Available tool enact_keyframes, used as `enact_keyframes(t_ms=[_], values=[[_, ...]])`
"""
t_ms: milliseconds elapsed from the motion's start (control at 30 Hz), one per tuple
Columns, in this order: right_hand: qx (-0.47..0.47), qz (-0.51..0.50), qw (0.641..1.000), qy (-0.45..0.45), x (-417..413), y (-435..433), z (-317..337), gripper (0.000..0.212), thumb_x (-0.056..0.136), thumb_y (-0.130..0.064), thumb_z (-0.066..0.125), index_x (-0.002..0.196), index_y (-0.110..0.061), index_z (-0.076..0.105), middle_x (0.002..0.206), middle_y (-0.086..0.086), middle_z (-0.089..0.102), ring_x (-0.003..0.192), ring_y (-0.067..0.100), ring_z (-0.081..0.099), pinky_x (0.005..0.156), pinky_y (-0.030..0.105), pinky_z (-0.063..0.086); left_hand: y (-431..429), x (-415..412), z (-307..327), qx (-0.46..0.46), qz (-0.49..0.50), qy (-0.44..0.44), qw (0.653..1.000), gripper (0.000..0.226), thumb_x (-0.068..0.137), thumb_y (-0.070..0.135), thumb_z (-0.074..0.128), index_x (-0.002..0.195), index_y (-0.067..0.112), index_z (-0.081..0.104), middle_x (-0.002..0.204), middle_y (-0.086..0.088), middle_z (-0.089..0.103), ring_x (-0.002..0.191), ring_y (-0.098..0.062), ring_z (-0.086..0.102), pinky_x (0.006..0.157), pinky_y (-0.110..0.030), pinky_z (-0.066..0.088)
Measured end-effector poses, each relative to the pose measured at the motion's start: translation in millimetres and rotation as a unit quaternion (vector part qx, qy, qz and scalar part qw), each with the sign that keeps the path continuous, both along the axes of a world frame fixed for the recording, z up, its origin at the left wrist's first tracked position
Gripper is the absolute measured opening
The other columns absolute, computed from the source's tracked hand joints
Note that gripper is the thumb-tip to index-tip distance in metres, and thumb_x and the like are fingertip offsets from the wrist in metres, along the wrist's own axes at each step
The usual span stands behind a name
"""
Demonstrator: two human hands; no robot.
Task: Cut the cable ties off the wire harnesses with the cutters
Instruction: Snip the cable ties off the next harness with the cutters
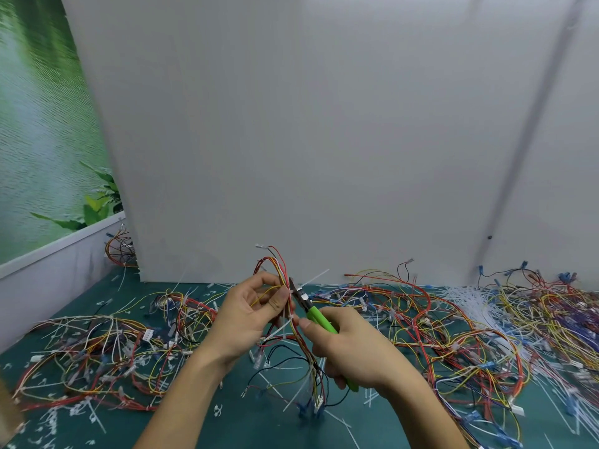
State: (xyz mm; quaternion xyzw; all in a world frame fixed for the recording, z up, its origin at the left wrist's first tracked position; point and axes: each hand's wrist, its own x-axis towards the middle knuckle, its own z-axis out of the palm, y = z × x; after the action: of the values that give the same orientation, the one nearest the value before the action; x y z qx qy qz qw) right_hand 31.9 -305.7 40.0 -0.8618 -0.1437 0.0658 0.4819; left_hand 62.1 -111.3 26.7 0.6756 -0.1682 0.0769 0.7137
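— Gripping anything, the left hand?
— Yes. Its fingers and thumb pinch a looped harness of red, yellow and black wires, lifted above the green bench.
— And the right hand?
— Clenched round the green-handled metal cutters. Their tip meets the harness just beside the left thumb, near a thin white plastic cable tie. Whether the blades are closed, I cannot tell.
— Around them?
— Tangled harness heaps lie left of the left hand, with more to the right of the right hand.
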Motion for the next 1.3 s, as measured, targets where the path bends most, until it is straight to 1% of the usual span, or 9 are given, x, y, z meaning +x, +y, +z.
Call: enact_keyframes(t_ms=[100,233,500,600,767,900,1033,1167,1300], values=[[0.028,0.010,0.999,0.022,0.6,-4.6,0.7,0.053,0.095,-0.059,0.060,0.094,-0.007,0.053,0.070,0.005,0.054,0.055,0.025,0.058,0.057,0.045,0.054,-1.5,0.0,0.4,0.025,0.009,-0.023,0.999,0.005,0.088,0.027,0.070,0.086,0.022,0.069,0.082,-0.011,0.074,0.073,-0.017,0.068,0.066,-0.025,0.057],[0.032,0.022,0.999,0.024,0.6,-9.3,3.0,0.049,0.094,-0.059,0.061,0.095,-0.010,0.058,0.072,0.002,0.056,0.057,0.020,0.061,0.060,0.044,0.059,-0.9,-0.2,-0.2,0.045,0.008,-0.038,0.998,0.009,0.090,0.030,0.069,0.088,0.022,0.068,0.082,-0.010,0.073,0.072,-0.015,0.067,0.066,-0.026,0.056],[-0.006,-0.002,1.000,-0.013,2.0,-2.8,-0.3,0.041,0.099,-0.054,0.058,0.091,-0.014,0.055,0.071,0.007,0.055,0.052,0.024,0.055,0.051,0.039,0.050,0.0,1.1,-1.9,0.045,0.017,-0.039,0.998,0.006,0.089,0.032,0.069,0.089,0.026,0.068,0.085,-0.007,0.074,0.077,-0.017,0.072,0.068,-0.026,0.058],[0.003,0.001,1.000,-0.007,2.2,-1.7,-1.1,0.040,0.099,-0.053,0.058,0.092,-0.014,0.056,0.071,0.006,0.055,0.051,0.022,0.056,0.050,0.037,0.051,0.4,1.3,-1.9,0.044,0.012,-0.033,0.998,0.005,0.090,0.030,0.068,0.090,0.025,0.068,0.085,-0.009,0.075,0.077,-0.019,0.074,0.068,-0.023,0.057],[0.020,0.010,1.000,0.016,1.5,-4.6,1.8,0.047,0.095,-0.059,0.061,0.094,-0.012,0.058,0.072,0.005,0.057,0.057,0.022,0.063,0.064,0.054,0.061,-2.1,0.8,-1.5,0.030,0.013,-0.021,0.999,0.005,0.089,0.030,0.068,0.089,0.025,0.069,0.085,-0.009,0.075,0.077,-0.017,0.073,0.070,-0.024,0.058],[0.023,0.021,0.999,0.016,0.9,-7.2,3.6,0.048,0.094,-0.059,0.061,0.095,-0.011,0.058,0.077,0.007,0.059,0.060,0.021,0.066,0.065,0.050,0.064,-4.5,0.2,-1.6,0.027,0.015,-0.015,0.999,0.006,0.088,0.032,0.068,0.089,0.026,0.069,0.085,-0.009,0.075,0.076,-0.016,0.073,0.070,-0.023,0.058],[0.007,0.018,1.000,0.018,0.4,-8.9,3.9,0.048,0.091,-0.060,0.061,0.090,-0.012,0.057,0.072,0.006,0.060,0.059,0.025,0.065,0.067,0.060,0.060,-5.7,1.7,-2.7,-0.012,0.024,-0.006,1.000,0.005,0.088,0.027,0.068,0.087,0.022,0.069,0.082,-0.010,0.074,0.075,-0.023,0.074,0.068,-0.023,0.057],[-0.003,0.008,1.000,0.011,-2.8,-6.7,5.8,0.057,0.076,-0.072,0.056,0.089,-0.016,0.056,0.067,0.003,0.057,0.053,0.025,0.059,0.058,0.055,0.058,-2.2,2.3,-2.3,-0.015,0.017,-0.001,1.000,0.006,0.090,0.024,0.069,0.088,0.019,0.068,0.081,-0.011,0.073,0.074,-0.029,0.075,0.067,-0.023,0.057],[-0.012,0.002,1.000,-0.005,-1.8,-3.4,3.2,0.040,0.094,-0.055,0.057,0.088,-0.016,0.054,0.069,0.007,0.056,0.052,0.027,0.056,0.054,0.048,0.053,-0.6,2.2,-1.3,-0.012,0.015,0.003,1.000,0.006,0.089,0.025,0.069,0.089,0.019,0.068,0.083,-0.012,0.073,0.076,-0.031,0.075,0.069,-0.025,0.058]])
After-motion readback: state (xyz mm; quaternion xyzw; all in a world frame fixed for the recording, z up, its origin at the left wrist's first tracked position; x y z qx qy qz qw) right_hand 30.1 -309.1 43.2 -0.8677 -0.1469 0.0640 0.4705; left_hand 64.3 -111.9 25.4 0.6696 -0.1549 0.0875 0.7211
